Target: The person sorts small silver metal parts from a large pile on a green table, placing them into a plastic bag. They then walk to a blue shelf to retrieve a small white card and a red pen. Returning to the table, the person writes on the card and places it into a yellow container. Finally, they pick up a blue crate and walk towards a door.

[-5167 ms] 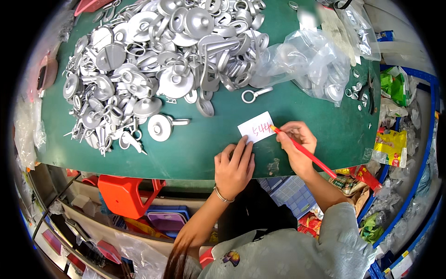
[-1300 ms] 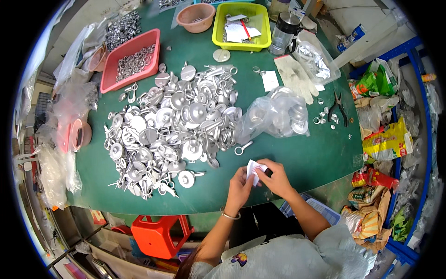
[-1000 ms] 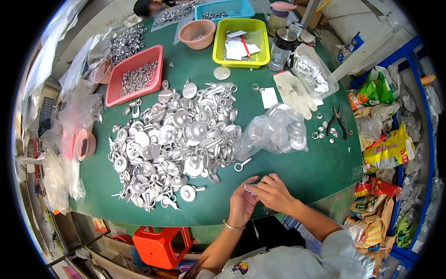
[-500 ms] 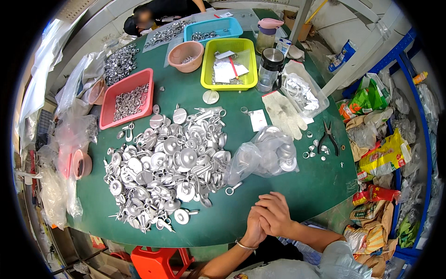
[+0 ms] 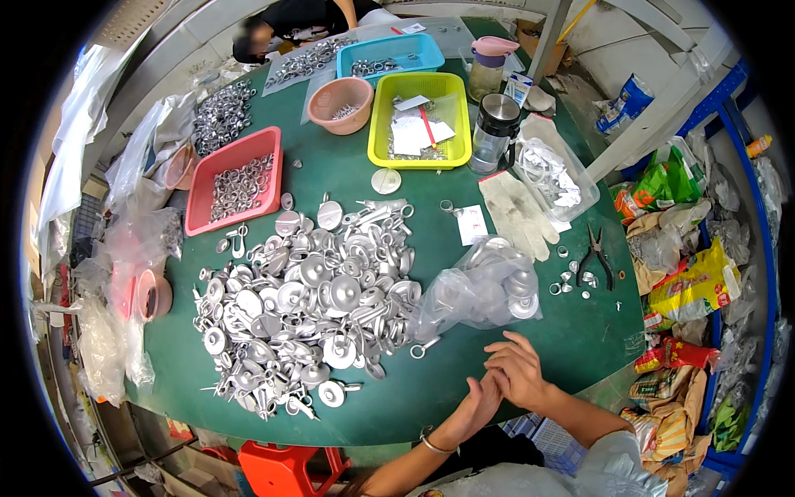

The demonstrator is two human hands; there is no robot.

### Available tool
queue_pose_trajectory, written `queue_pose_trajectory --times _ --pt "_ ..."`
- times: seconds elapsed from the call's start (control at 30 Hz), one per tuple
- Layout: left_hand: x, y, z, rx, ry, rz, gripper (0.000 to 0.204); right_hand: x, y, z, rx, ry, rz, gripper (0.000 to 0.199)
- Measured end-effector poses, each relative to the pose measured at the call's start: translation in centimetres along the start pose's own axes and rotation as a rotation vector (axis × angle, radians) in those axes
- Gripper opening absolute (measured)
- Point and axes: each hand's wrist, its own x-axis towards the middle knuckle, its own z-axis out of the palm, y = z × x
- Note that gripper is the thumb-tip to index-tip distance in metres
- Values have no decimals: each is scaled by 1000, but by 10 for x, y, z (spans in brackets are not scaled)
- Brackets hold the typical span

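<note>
My left hand (image 5: 479, 403) and my right hand (image 5: 518, 370) meet over the near edge of the green table (image 5: 571, 340). The right hand's fingers lie over the left fingertips. Nothing shows between them, and any small thing there is hidden. My left wrist has a thin bracelet (image 5: 434, 444). Just beyond the hands lies a clear plastic bag (image 5: 484, 290) of metal discs. To its left spreads a big pile of silver metal parts (image 5: 306, 306).
Farther back stand a pink tray (image 5: 199, 222) of rings, a pink bowl (image 5: 321, 93), a yellow basket (image 5: 460, 124) with papers, a blue basket (image 5: 432, 55), a black-lidded jar (image 5: 497, 132), white gloves (image 5: 517, 211), pliers (image 5: 596, 261). Another person (image 5: 281, 21) works at the far side. A red stool (image 5: 286, 468) stands below.
The red pen and white slip seen earlier are out of sight. My hands have come together near the table edge, and the view has pulled back to show the whole table.
</note>
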Motion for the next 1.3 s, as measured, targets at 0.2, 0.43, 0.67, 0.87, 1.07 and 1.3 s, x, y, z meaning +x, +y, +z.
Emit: queue_pose_trajectory --times 0.2,0.43,0.67,0.87,1.07,1.3 --pt "0 38 14 528 -35 101 60 37 60 -46 -217 335 286 29" --pt "-18 29 -8 462 296 155 41 133 196 -137 -803 485 271 25" --pt "-41 34 -25 417 471 186 37 185 152 -81 -800 612 149 38" --pt "-41 31 -28 340 506 155 36 265 116 3 -365 165 56 28" --pt "-38 37 -26 344 509 129 35 348 202 51 -619 -25 551 29" --pt "-46 33 -34 335 570 106 36 370 236 62 -524 -1 639 20"
